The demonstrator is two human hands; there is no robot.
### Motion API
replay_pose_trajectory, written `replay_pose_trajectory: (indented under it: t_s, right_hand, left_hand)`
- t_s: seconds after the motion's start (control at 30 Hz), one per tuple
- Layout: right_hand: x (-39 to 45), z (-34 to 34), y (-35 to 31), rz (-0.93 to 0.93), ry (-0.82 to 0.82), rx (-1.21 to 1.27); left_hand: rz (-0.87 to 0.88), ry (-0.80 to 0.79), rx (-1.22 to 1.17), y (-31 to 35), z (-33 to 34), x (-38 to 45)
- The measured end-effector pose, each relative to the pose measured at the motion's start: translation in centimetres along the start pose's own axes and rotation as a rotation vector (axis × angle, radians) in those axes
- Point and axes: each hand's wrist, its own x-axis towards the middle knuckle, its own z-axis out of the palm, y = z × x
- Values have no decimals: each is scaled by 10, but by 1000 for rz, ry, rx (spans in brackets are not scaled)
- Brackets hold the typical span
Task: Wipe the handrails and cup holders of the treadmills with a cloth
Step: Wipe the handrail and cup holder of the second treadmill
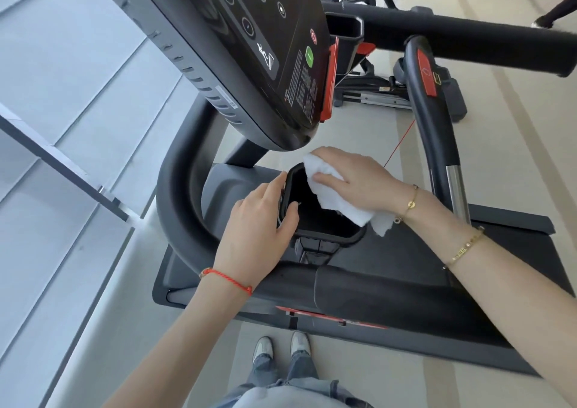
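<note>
A black rectangular cup holder [331, 236] sits below the treadmill console [249, 48]. My left hand [259, 229] grips its left rim, thumb inside and fingers outside. My right hand [352, 179] holds a white cloth [337, 201] and presses it against the holder's right rim. The curved black handrail [178, 220] loops round the left side. A second handrail [431, 117] with a red patch and a chrome section stands at the right.
A thick black crossbar [468, 39] runs across the upper right. A window wall [62, 126] closes the left side. Another machine's frame [374, 95] stands on the floor behind. My shoes [281, 348] stand at the treadmill deck [437, 282] edge.
</note>
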Motion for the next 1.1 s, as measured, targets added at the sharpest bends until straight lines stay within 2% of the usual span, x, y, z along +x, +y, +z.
replay_pose_trajectory:
  t_s: [0.13, 0.23, 0.33, 0.5, 0.57, 0.67, 0.87, 1.1]
  right_hand:
    - [19, 4, -10, -76, -48, -81]
    - [11, 2, -10, -54, -38, -86]
    - [-12, 1, 0, 91, 10, -16]
    - [-55, 16, -4, 425, 127, 233]
    - [-65, 28, -14, 489, 166, 282]
    - [-66, 35, -19, 479, 215, 279]
    - [-29, 5, 0, 335, 53, 215]
    - [-72, 6, -9, 213, 176, 390]
  left_hand:
    - [-8, 4, -6, 1, 0, 0]
    - [-10, 8, -5, 1, -1, 1]
    - [-10, 13, 1, 2, -2, 1]
    - [-14, 17, 10, 2, -2, 1]
    - [-11, 13, 8, 2, -2, 0]
    - [-5, 1, -5, 3, -3, 0]
    - [14, -10, -15, 3, -4, 0]
    - [22, -35, -23, 0, -7, 0]
